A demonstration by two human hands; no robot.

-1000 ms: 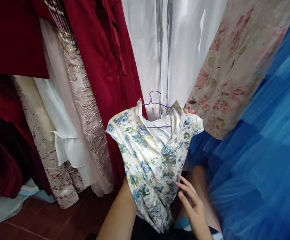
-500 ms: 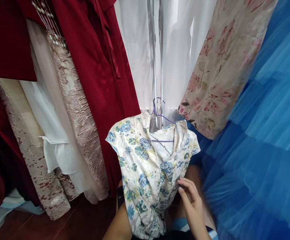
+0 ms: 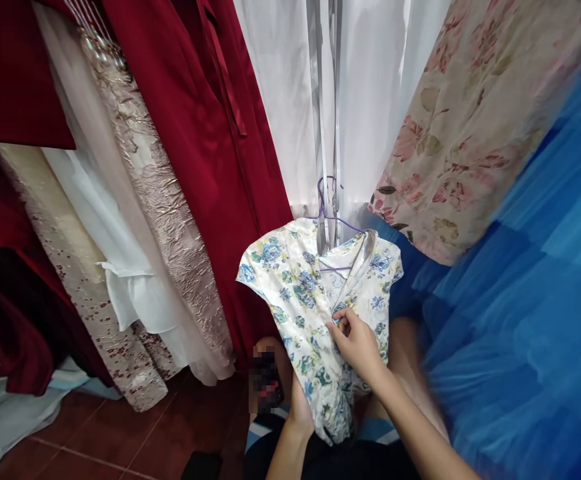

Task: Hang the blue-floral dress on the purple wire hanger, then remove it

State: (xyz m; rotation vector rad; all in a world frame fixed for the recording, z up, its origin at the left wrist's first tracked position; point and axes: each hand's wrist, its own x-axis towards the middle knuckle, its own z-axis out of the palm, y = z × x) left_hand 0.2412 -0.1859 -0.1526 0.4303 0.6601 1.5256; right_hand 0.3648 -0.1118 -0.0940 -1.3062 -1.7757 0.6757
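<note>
A white dress or top with blue flowers (image 3: 300,313) lies over my lap, its neck on a purple wire hanger (image 3: 322,200). It has cap sleeves, a crossed V neckline and a gathered lower part. My right hand (image 3: 357,340) pinches the cloth between thumb and fingers at the bottom of the neckline. Along the garment's left lower edge, my left hand (image 3: 300,407) reaches in behind the cloth; its fingers are hidden there.
Dark red garments (image 3: 205,167) and a pale pink textured dress (image 3: 165,213) hang at left. White cloth (image 3: 280,100) hangs in front, and a pink-flowered cloth (image 3: 435,167) and blue tulle (image 3: 510,320) at right. Below is a red tiled floor (image 3: 105,433).
My right hand has moved up and left from the garment's right side to the neckline and closed on the cloth. More of my left hand and forearm shows beside the garment.
</note>
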